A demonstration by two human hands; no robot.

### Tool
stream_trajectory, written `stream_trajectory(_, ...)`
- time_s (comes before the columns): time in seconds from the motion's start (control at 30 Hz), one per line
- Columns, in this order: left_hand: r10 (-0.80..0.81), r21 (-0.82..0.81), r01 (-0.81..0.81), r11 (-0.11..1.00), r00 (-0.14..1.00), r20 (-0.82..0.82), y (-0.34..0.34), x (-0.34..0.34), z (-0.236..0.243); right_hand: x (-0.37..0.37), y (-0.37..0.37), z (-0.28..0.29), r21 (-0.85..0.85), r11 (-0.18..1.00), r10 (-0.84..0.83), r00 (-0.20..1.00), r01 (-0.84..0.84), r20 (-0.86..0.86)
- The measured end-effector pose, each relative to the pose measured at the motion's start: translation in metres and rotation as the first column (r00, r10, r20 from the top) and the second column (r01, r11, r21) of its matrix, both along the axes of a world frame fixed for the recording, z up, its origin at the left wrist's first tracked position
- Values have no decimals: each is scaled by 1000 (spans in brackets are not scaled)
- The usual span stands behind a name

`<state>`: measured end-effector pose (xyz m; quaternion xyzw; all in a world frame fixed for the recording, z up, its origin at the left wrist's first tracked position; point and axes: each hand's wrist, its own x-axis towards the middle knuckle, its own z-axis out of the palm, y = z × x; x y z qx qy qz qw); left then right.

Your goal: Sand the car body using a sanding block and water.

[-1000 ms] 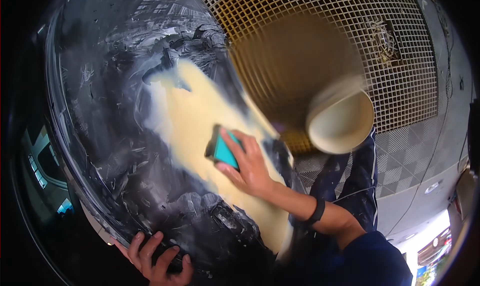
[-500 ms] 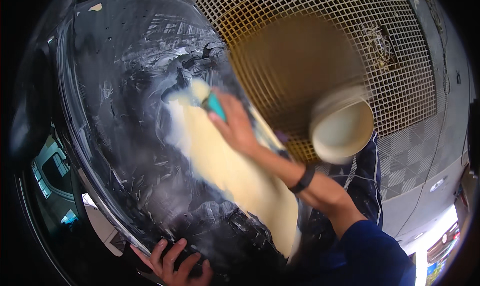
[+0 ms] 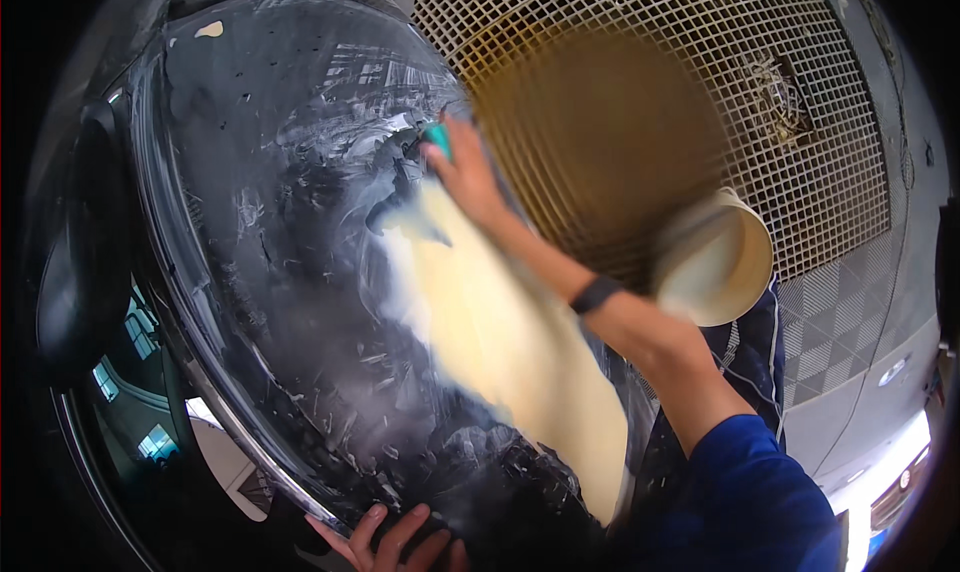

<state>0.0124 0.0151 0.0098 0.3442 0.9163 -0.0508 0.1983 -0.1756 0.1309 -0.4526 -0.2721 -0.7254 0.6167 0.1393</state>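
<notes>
A dark car panel point(image 3: 250, 272) with whitish streaks carries a broad cream-colored smooth patch point(image 3: 500, 352) along its right side. My right hand point(image 3: 462, 167) grips a teal block point(image 3: 436, 140) against the panel just above the patch, its arm stretched diagonally over the panel's right part and slightly blurred. My left hand point(image 3: 395, 540) rests on the panel's lower edge, fingers apart, partly cut off by the frame.
A cream-colored round container point(image 3: 745, 257) stands right of my forearm, beside a blurred brown round shape point(image 3: 600, 122). Behind lie a metal grating point(image 3: 830, 192) and gray patterned floor tiles point(image 3: 830, 332). A glossy dark car body point(image 3: 85, 302) with reflective glass borders the panel's left.
My right hand and the teal block have moved up the panel, past the cream patch's top. The panel and my left hand sit farther right in the view.
</notes>
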Motion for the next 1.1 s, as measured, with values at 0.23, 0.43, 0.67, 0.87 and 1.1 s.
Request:
stream_trajectory(0.23,-8,-83,6,997,1000,-20,-3,2,21,193,-6,219,-2,944,322,923,-330,-209)
stream_trajectory(0.43,-8,-30,6,1000,997,-71,1,2,8,15,1,80,-52,997,42,977,-54,-207)
stream_trajectory(0.67,-44,-165,38,986,999,-30,-10,6,21,87,-7,172,64,981,193,943,-182,-270)
stream_trajectory(0.87,-17,-9,16,1000,999,-51,-5,-2,11,193,3,250,115,869,490,801,-482,-342)
stream_trajectory(1.1,-22,-133,16,991,999,-45,-8,8,23,48,-3,182,211,970,202,889,-123,-411)
